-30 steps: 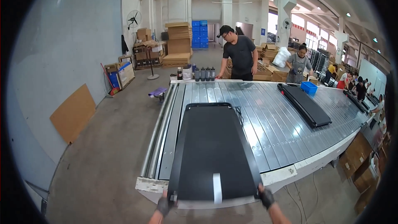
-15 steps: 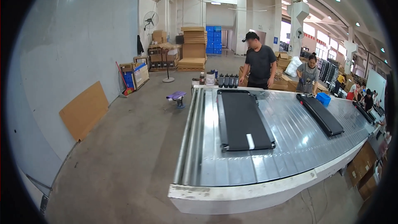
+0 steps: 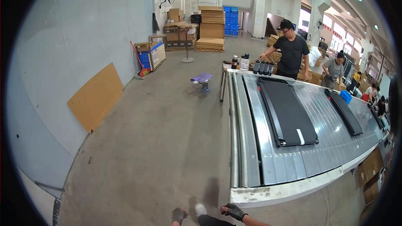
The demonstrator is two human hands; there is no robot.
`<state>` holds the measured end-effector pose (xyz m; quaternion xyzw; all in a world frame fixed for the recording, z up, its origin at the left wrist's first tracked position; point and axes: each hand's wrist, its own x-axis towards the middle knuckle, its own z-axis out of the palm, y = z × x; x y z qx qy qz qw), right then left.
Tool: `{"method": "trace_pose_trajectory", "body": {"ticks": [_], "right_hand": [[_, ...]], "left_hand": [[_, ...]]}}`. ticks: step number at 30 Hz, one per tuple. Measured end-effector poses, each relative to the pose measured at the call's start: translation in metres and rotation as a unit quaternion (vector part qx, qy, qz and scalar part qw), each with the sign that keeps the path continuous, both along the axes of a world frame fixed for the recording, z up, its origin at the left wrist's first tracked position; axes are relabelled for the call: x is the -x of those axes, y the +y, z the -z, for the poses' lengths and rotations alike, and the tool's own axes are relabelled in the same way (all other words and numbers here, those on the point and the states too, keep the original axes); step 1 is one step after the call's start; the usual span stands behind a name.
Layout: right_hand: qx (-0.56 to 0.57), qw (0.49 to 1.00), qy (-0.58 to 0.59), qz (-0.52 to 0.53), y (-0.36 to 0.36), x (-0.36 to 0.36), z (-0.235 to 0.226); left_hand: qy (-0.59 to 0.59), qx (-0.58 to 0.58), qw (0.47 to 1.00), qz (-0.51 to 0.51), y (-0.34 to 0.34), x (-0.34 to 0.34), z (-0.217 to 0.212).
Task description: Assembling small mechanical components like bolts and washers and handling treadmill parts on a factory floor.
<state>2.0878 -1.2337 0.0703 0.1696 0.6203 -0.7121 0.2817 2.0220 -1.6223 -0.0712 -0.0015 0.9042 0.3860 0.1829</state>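
Observation:
My left hand [image 3: 179, 215], in a dark grey glove, is low in the view with its fingers curled in and nothing seen in them. To its right my right hand [image 3: 234, 212], gloved the same way with bare fingertips, has its fingers curled loosely and no thing shows in them. It is nearest to the white front edge [image 3: 272, 196] of a metal-topped conveyor table, apart from it. A flat black walking-pad treadmill [image 3: 291, 113] lies on the table, a white strip at its near end. Between my hands, a light shoe [image 3: 200, 209] steps on the floor.
A co-worker in black [image 3: 291, 52] stands beyond the table, one hand at several dark bottles [image 3: 263, 67]. A second treadmill [image 3: 344, 112] and a blue bin [image 3: 346, 96] are farther right. A purple-topped stool [image 3: 202, 78] and a leaning cardboard sheet [image 3: 96, 97] stand left.
The view has turned left and down, so the table now sits farther right. Both my hands and a foot have come into view. The co-worker in black has reached toward the bottles.

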Motion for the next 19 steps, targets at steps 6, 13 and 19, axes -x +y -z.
{"method": "trace_pose_trajectory", "body": {"ticks": [6, 13, 19], "right_hand": [[-0.107, 0.993, 0.031, 0.03, -0.023, 0.139, 0.025], [-0.239, 0.947, 0.214, -0.035, -0.028, 0.424, -0.057], [-0.245, 0.947, 0.206, -0.021, -0.007, 0.614, -0.064]], "left_hand": [[0.08, -0.04, 0.983, 0.158, 0.136, 0.188, -0.014], [-0.044, -0.034, 0.961, 0.27, 0.134, 0.388, -0.054], [-0.137, -0.02, 0.973, 0.185, 0.06, 0.592, -0.033]]}}
